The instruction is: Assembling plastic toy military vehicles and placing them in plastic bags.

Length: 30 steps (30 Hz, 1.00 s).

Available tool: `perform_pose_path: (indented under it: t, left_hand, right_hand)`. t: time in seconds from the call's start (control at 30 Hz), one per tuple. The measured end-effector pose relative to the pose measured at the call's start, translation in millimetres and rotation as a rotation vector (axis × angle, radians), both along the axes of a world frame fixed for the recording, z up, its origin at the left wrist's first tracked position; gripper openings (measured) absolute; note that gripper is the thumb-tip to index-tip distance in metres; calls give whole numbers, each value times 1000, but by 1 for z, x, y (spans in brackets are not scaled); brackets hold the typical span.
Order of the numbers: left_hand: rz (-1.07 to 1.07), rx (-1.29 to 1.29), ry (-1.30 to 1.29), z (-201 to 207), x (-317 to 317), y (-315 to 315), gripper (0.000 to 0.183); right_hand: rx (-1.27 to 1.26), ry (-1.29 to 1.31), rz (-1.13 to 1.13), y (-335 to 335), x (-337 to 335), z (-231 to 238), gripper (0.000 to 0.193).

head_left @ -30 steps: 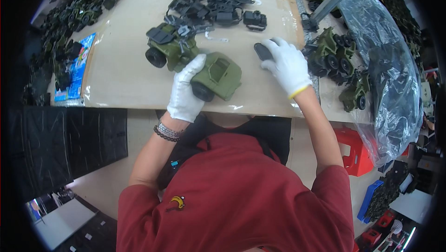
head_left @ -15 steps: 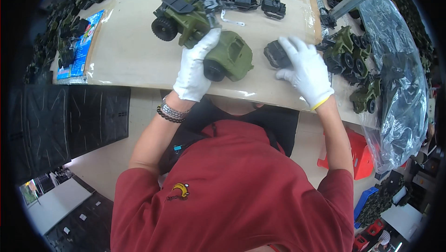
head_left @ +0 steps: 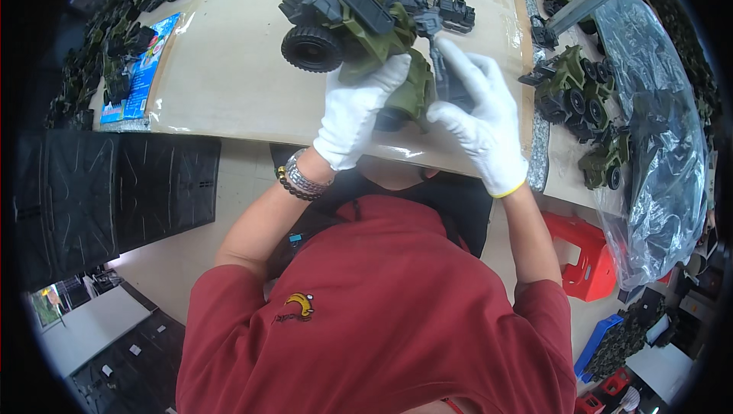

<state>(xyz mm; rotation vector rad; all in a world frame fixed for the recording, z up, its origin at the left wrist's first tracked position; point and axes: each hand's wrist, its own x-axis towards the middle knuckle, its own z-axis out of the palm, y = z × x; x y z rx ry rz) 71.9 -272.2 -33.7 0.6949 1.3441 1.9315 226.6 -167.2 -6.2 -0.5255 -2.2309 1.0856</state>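
One olive-green plastic toy vehicle (head_left: 378, 41) clasped in white-gloved left hand (head_left: 350, 114), over tabletop (head_left: 229, 63) toward near edge; blurred dark-grey part (head_left: 455, 92) apparently pinched in white-gloved right hand (head_left: 486, 124). Looks like pairing step; calls next for alignment.

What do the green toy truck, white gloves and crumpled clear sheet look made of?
Olive-green toy truck with black wheels: probably moulded plastic, semi-matte, given its evenly coloured panels.
White fabric gloves: matte, perhaps knitted; they hug the fingers.
Crumpled clear sheet: apparently plastic film, glossy, with bright creases.
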Motion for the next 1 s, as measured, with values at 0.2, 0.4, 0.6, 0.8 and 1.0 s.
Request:
perform_pose_path:
  t: [0.2, 0.4, 0.6, 0.8, 1.0]
  left_hand:
    - [8, 52, 76, 7, 10, 6, 27]
    - [-44, -2, 170, 14, 14, 2, 29]
    - [-101, 94, -203, 20, 10, 11, 45]
    - [-191, 118, -824, 47, 20, 8, 49]
    - [-153, 115, -990, 35, 24, 15, 42]
  right_hand:
    - [139, 15, -2, -5, 0, -16, 76]
    - [437, -63, 59, -5, 9, 2, 107]
    - [431, -106, 71, 2, 7, 28, 111]
    - [592, 363, -141, -20, -17, 32, 88]
    - [621, 432, -141, 9, -34, 23, 54]
